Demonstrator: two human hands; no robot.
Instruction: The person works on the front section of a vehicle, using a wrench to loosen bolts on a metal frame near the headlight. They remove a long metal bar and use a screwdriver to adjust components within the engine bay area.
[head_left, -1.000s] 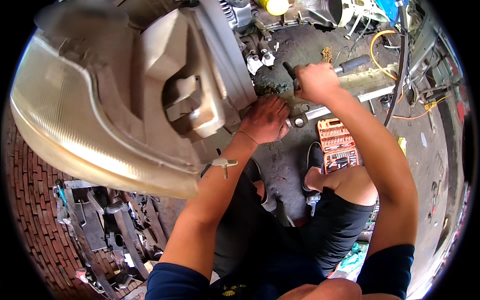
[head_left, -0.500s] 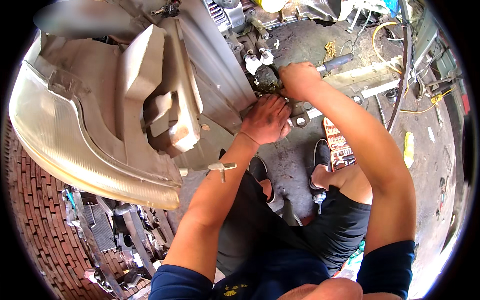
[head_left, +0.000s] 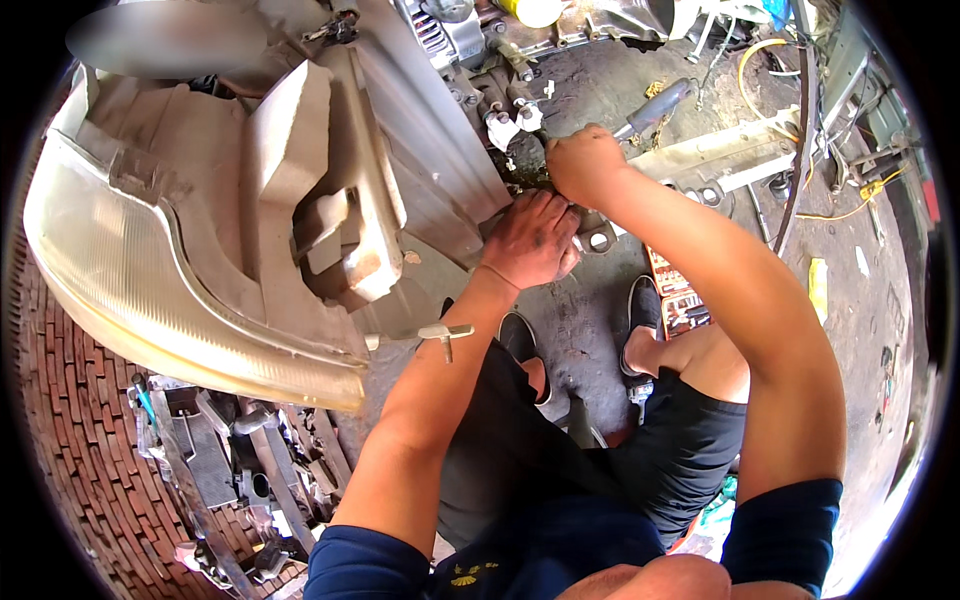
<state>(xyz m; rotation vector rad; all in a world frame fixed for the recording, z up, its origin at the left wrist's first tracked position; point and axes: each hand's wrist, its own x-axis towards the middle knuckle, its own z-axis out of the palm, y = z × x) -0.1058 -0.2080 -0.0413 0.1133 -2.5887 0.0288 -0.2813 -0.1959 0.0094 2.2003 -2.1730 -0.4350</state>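
My right hand (head_left: 588, 165) is closed around the near end of what looks like a ratchet with a dark grey grip (head_left: 655, 108). Its handle points away to the far right; the working end is hidden under my fingers. Just below and to the left, my left hand (head_left: 530, 240) has its fingers curled at the end of the car's metal front crossbar (head_left: 600, 243). What those fingers hold is hidden. Beside the left hand runs a silver body panel (head_left: 420, 140), with a large clear headlight (head_left: 190, 300) to its left.
Engine parts (head_left: 500, 60) lie beyond my hands. An orange-red tool case (head_left: 680, 290) stands open on the floor by my foot. A dark strip (head_left: 800, 130) and a yellow cable (head_left: 865, 195) are at the right. Old car parts (head_left: 240, 470) lie on bricks at lower left.
The ratchet's handle has swung farther away from me, its end moving up and slightly left. My right hand has shifted a little left with it; the left hand stays nearly in place.
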